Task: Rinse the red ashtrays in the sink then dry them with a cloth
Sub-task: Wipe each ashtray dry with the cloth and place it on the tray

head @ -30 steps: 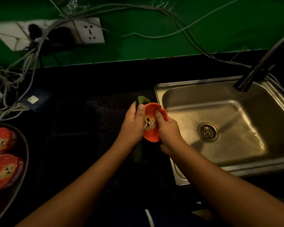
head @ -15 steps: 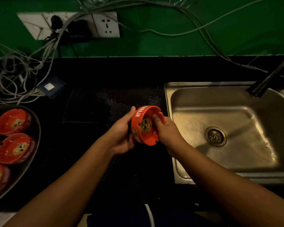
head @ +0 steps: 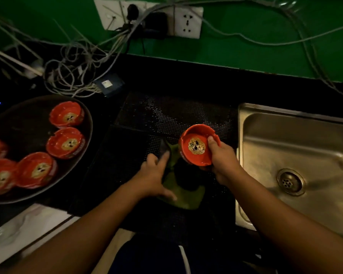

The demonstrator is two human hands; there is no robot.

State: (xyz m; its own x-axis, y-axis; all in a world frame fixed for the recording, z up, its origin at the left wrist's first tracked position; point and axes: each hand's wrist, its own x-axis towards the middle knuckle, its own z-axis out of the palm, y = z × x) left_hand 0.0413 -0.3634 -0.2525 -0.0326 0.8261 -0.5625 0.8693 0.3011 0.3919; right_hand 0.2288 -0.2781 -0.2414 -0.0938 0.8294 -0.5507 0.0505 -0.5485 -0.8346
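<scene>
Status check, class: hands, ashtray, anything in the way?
Right hand grips red ashtray above mat. Left hand rests on green cloth. Nothing in the way.

Both forearms are bare and reach forward over the counter. Left hand (head: 153, 176) lies palm down on the green cloth (head: 186, 196), fingers extended, thumb splayed to the right. Right hand (head: 224, 162) grips a red ashtray (head: 196, 149) tilted towards the person, thumb over the rim into the bowl, remaining fingers underneath and hidden.
</scene>
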